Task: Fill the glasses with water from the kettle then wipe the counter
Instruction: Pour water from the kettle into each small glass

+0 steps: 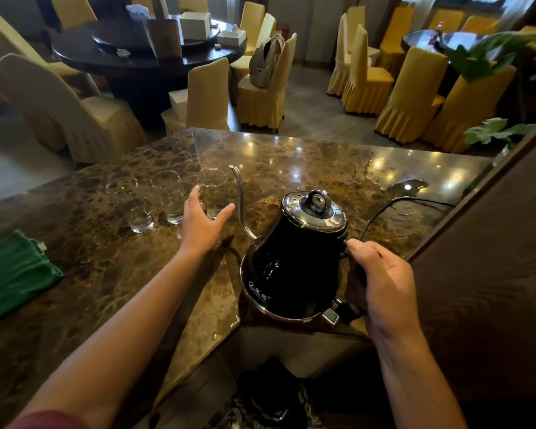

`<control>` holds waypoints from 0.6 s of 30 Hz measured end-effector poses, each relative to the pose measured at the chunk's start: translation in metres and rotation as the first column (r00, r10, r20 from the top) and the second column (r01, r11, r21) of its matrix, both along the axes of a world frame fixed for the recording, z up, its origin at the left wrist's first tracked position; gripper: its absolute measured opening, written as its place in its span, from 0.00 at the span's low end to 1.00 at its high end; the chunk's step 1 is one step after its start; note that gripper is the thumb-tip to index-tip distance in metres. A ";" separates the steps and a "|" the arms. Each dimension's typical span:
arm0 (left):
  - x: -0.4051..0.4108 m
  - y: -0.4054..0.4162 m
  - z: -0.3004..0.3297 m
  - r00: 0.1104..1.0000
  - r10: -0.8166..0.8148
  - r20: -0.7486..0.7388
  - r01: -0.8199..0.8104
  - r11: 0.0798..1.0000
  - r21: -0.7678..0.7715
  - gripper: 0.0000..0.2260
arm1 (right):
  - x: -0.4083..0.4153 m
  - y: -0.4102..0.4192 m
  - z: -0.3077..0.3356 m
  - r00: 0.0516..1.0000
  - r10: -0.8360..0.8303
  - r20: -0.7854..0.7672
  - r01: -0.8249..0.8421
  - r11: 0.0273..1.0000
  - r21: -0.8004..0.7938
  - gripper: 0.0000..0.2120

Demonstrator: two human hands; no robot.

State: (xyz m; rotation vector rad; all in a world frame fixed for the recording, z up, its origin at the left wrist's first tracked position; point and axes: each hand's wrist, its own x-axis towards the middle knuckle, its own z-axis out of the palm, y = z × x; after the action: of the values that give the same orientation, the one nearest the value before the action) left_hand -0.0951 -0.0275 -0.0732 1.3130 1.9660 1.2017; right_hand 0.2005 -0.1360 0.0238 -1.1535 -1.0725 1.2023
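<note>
Right now your right hand (pixel 381 283) has its fingers curled round the handle of the black kettle (pixel 294 261), nearest you at the counter's (pixel 112 267) front edge. Can't tell if the kettle rests on the counter or is lifted off it. Its thin gooseneck spout (pixel 241 199) points away from you, tip just beside the right glass. A black cord (pixel 393 205) loops over the counter behind the kettle.

Your left hand (pixel 200 221) is spread wide, thumb & fingers either side of the right glass (pixel 212 193); can't tell if it's touching. 3 clear glasses in a row: that one, a middle glass (pixel 169 196), a left glass (pixel 130 205), all upright, close together w/ gaps.

1 green cloth (pixel 13 274) lies at the counter's left, well apart from the glasses. Spilled water (pixel 406 187) pools far right.

Counter is glossy brown marble, reflecting lights. Beyond: dining room w/ 2 dark round tables (pixel 136 63), many yellow-covered chairs (pixel 409 94), a grey bag (pixel 265 61) on 1 chair, plant leaves (pixel 489 51) at right.
</note>
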 end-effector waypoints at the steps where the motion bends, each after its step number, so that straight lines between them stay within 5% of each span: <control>1: 0.001 0.007 0.000 1.000 0.004 0.029 -0.003 1.000 -0.009 0.44 | 0.002 0.000 0.000 1.000 0.000 -0.007 0.000 1.000 -0.005 0.17; 7: -0.006 0.048 -0.004 0.990 0.073 0.122 -0.067 0.996 -0.053 0.47 | 0.010 0.000 -0.002 1.000 0.016 -0.006 -0.016 1.000 0.005 0.21; 11: -0.012 0.048 0.003 0.998 0.014 0.056 -0.013 1.000 -0.017 0.34 | 0.013 0.001 0.004 0.999 0.030 0.021 -0.031 0.999 0.016 0.20; 18: -0.019 -0.014 0.001 0.980 -0.189 0.060 0.186 0.981 0.047 0.27 | 0.014 0.020 0.028 0.978 0.044 0.206 -0.064 0.994 0.092 0.17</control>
State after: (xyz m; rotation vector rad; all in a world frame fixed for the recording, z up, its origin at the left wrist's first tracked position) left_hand -0.1144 -0.0417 -0.0724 1.4271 1.7375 1.1835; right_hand 0.2145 -0.1156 0.0520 -1.1955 -1.3111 1.0768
